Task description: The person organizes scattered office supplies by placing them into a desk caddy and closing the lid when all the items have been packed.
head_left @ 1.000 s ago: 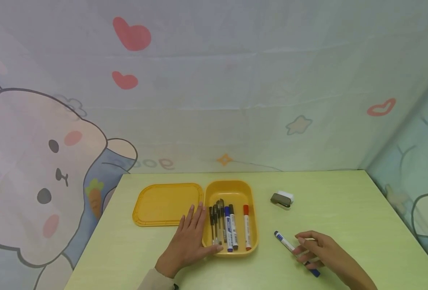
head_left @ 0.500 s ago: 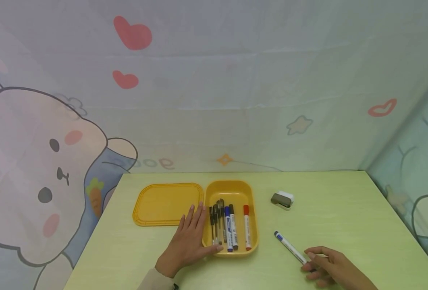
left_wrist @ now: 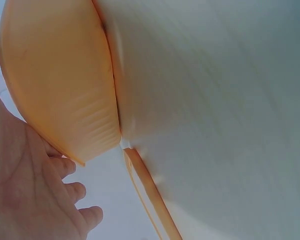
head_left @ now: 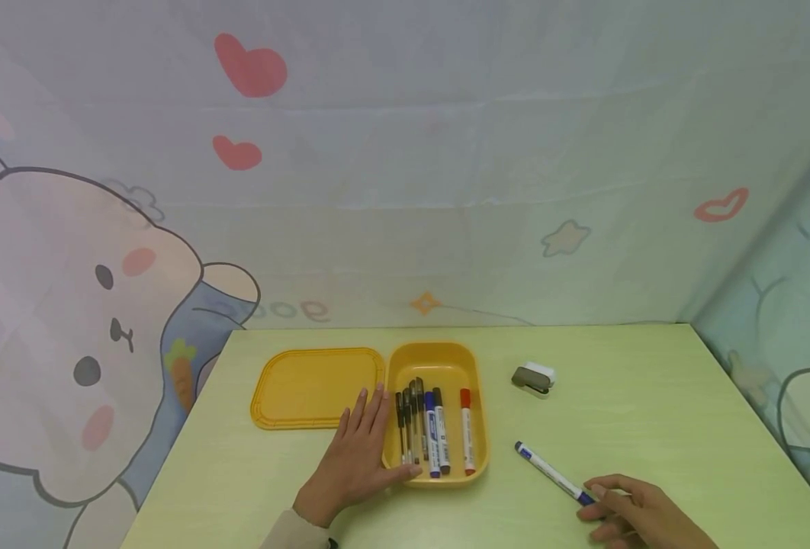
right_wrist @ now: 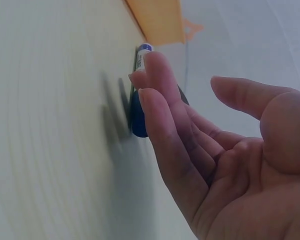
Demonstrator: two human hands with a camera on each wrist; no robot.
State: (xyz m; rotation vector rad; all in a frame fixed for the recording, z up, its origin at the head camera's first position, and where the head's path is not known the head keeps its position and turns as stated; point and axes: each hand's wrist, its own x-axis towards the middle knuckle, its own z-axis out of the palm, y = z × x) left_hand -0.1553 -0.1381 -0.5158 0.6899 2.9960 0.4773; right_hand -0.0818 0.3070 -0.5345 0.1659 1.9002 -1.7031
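Note:
A white marker with blue ends [head_left: 549, 470] lies slanted on the table, right of a yellow plastic box [head_left: 439, 358]. My right hand [head_left: 634, 511] is at the marker's near end, fingers loosely bent and thumb spread away from them. In the right wrist view, the fingertips overlap the blue cap [right_wrist: 138, 117]. My left hand [head_left: 357, 465] rests along the box's left side, its fingers extended and its thumb across the near left corner. Inside the box are several black-capped pens [head_left: 408, 419], a blue marker [head_left: 432, 435], a black marker [head_left: 441, 431] and a red marker [head_left: 467, 431].
The flat yellow lid [head_left: 316, 389] lies against the left of the box. A small dark grey stapler [head_left: 533, 379] with a white piece behind it sits at the back right. A printed cloth [head_left: 377, 191] hangs behind the table's far edge.
My right hand has drawn back from over the marker's middle toward its near end, down and to the right. The marker has shifted slightly. My left hand has stayed put.

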